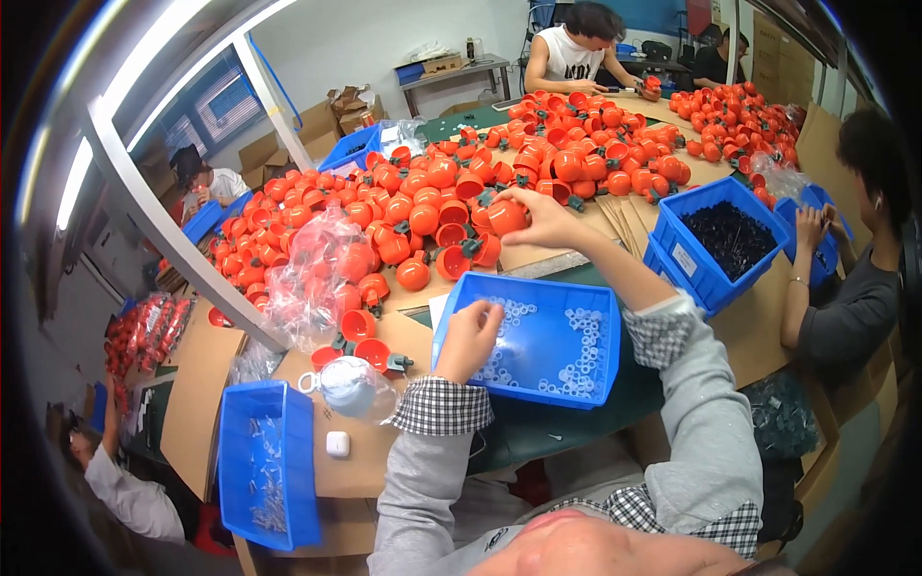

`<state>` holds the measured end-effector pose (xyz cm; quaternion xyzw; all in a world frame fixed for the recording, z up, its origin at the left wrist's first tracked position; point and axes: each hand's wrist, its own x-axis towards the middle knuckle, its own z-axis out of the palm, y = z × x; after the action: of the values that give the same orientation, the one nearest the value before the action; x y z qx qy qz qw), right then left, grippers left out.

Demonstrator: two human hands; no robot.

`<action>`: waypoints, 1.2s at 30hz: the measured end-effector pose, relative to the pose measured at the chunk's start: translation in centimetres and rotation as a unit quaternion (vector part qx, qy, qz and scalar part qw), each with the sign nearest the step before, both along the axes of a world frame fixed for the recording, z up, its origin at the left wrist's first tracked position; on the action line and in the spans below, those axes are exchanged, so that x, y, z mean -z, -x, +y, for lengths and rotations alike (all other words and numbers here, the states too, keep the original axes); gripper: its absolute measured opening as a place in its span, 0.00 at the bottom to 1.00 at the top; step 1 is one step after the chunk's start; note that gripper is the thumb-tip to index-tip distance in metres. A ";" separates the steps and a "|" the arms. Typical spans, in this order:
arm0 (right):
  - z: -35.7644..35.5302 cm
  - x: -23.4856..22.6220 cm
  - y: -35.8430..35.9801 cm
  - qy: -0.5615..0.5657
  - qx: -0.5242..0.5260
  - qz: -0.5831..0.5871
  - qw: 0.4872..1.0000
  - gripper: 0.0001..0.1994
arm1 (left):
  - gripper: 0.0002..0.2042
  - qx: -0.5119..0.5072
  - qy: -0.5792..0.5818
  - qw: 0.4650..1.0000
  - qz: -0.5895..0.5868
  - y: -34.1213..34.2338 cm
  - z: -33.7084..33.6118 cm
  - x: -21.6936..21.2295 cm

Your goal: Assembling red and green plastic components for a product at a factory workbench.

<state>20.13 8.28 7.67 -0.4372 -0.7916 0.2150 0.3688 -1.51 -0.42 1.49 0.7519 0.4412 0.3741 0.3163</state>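
Right hand (pixel 549 223) grasping round red-orange plastic cup (pixel 506 218), upper centre. Left hand (pixel 469 338) curled, contents unclear, at rectangular blue plastic bin (pixel 538 357) of small whitish rings (pixel 582 353), frame centre.

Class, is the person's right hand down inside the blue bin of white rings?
No, the right hand is at an orange cup beyond the blue bin.

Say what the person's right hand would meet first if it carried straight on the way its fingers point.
The right hand would first meet the rounded orange-red cup at its fingertips, which it seems to touch; beyond, probably the heap of similar cups, though depth is unclear.
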 end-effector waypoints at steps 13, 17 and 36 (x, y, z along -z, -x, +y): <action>-9.8 2.6 3.5 0.234 -0.248 0.218 0.914 0.29 | 0.28 0.157 0.238 0.809 -0.514 -0.6 -0.8 -1.0; -10.9 0.8 2.3 0.147 -0.129 0.029 0.980 0.20 | 0.19 0.080 0.235 0.841 -0.480 -0.2 -0.6 0.2; -9.7 5.4 0.3 0.093 0.075 -0.479 0.870 0.09 | 0.16 0.058 0.247 0.898 -0.361 -0.7 -0.9 -0.5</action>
<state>19.80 -1.46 2.22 -0.5767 -0.8124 0.0240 -0.0827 -0.85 -1.34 1.96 0.4873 0.3308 0.4800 0.6501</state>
